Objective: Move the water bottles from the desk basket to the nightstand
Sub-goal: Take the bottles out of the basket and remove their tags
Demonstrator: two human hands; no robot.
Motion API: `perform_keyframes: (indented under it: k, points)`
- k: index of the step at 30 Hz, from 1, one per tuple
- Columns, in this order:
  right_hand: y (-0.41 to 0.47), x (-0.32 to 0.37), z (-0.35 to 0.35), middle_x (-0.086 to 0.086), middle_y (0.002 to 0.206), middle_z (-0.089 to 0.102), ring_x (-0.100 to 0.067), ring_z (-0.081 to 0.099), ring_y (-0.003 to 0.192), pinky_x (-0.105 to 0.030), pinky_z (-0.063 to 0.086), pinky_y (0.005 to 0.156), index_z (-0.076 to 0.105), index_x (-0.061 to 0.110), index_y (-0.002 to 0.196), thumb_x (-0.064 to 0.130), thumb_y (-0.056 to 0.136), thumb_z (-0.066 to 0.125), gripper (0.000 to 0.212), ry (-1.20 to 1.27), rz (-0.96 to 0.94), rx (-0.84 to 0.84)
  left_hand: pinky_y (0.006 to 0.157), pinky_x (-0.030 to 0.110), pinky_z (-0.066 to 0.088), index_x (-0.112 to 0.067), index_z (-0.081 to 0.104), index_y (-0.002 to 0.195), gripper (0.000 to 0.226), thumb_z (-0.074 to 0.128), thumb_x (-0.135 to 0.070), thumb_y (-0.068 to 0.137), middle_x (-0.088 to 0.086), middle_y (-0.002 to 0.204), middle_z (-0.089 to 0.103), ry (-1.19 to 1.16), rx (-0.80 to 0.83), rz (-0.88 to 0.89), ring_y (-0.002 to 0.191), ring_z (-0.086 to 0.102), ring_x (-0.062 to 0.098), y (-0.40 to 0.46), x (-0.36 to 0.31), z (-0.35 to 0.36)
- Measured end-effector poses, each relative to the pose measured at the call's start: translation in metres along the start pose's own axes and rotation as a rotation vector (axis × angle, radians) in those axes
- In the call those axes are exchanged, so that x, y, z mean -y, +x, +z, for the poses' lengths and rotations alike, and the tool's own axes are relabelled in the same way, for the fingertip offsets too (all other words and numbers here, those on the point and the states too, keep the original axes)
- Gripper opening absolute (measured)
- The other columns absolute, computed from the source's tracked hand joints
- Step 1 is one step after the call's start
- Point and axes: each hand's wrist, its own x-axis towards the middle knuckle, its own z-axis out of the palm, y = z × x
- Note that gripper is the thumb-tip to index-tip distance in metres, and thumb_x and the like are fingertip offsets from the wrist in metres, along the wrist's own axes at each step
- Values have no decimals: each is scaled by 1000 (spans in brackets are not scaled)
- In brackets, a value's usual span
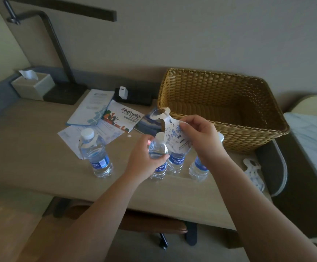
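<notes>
Several clear Aquafina water bottles with white caps stand on the desk in front of the wicker basket (229, 103), which shows nothing inside. One bottle (96, 156) stands apart at the left with a paper tag on its neck. My left hand (144, 157) grips the shoulder of a middle bottle (158, 148). My right hand (201, 138) pinches a white paper neck tag (170, 129) with blue print, lifted above that bottle. Behind the tag stands another bottle (176, 163). A further bottle (199, 169) is partly hidden by my right wrist.
Brochures and papers (101, 114) lie at the desk's middle, near a white charger (123, 92) on a black strip. A tissue box (32, 86) and a lamp base (63, 93) stand back left. Another paper tag (253, 173) lies at the desk's right edge. A marble-topped surface (313, 137) adjoins right.
</notes>
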Motion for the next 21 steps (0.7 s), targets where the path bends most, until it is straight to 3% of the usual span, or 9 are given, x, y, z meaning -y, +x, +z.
perform_keyframes:
  k: [5, 8, 11, 14, 21]
  points:
    - [-17, -5, -54, -1, 79, 69, -13, 63, 73, -29, 53, 61, 69, 14, 91, 15, 91, 61, 8, 34, -11, -205, 65, 13, 33, -34, 42, 113, 59, 79, -46, 68, -12, 113, 52, 8, 0, -22, 94, 50, 2, 3, 3, 4]
    - [-33, -17, -95, 6, 78, 69, -8, 64, 72, -23, 52, 60, 69, 17, 91, 17, 91, 60, 8, 101, 37, -351, 66, 18, 34, -34, 41, 112, 59, 80, -44, 68, -11, 114, 50, -21, -11, -44, 100, 51, 8, 5, 4, 7]
    - [-48, -39, -133, 6, 79, 70, -11, 65, 76, -27, 53, 65, 68, 21, 89, 19, 91, 60, 8, 99, 122, -495, 70, 24, 36, -33, 41, 111, 61, 81, -43, 67, -11, 114, 50, -17, -27, -53, 100, 51, 11, 7, 7, 10]
    - [-56, -70, -158, 8, 78, 72, -7, 68, 70, -21, 53, 54, 68, 22, 94, 22, 90, 62, 8, -23, 221, -602, 66, 20, 35, -37, 40, 110, 61, 81, -46, 66, -12, 114, 50, -10, -29, -35, 93, 52, 8, 8, 9, 11]
    - [-47, -139, -194, 0, 86, 69, -10, 63, 74, -20, 43, 51, 67, 21, 87, 20, 88, 64, 3, -225, 389, -656, 62, 21, 35, -41, 36, 108, 60, 79, -49, 67, -13, 111, 48, 24, -11, -67, 84, 47, -4, 9, 11, 14]
